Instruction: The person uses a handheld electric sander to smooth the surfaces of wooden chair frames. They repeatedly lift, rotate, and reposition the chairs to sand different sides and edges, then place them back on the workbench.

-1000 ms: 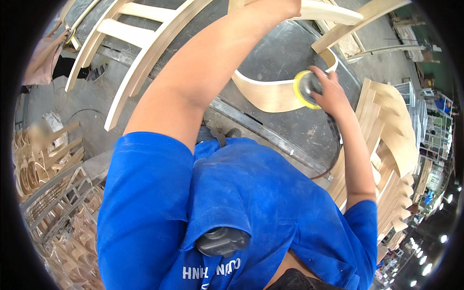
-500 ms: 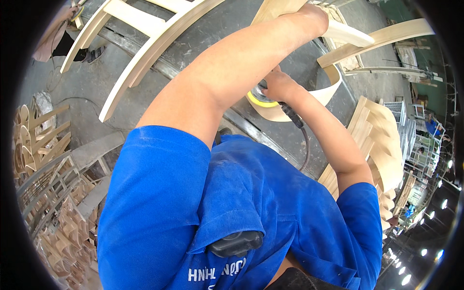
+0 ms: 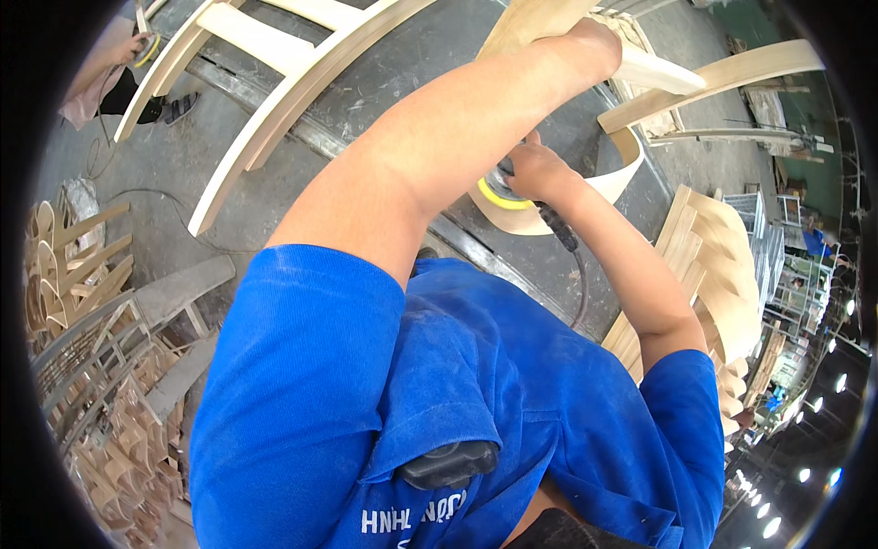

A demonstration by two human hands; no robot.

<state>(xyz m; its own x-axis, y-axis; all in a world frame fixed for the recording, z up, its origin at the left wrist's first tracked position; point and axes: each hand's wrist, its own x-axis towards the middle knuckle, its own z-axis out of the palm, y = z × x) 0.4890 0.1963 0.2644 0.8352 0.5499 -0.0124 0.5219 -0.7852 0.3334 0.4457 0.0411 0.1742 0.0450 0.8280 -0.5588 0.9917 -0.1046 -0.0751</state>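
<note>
My right hand (image 3: 541,172) is closed around a sander (image 3: 501,196) with a yellow-rimmed round pad and a dark hose running back toward me. The pad sits against a pale, bent wooden band (image 3: 626,179), which curves round to the right. My left arm reaches across above the sander and hides part of it. At its end my left hand (image 3: 594,48) bends down over a pale wooden frame (image 3: 523,26); its fingers are hidden.
A curved wooden frame with crosspieces (image 3: 311,73) stands at upper left. Beyond it, another person's hand (image 3: 128,48) holds a yellow-edged tool. Stacked curved wooden parts (image 3: 722,265) lie at right, and more wooden pieces (image 3: 128,457) are piled at lower left.
My right hand and the sander have shifted slightly right and nearer me. The left hand stays on the frame. The other person's hand and tool have moved downward in the view.
</note>
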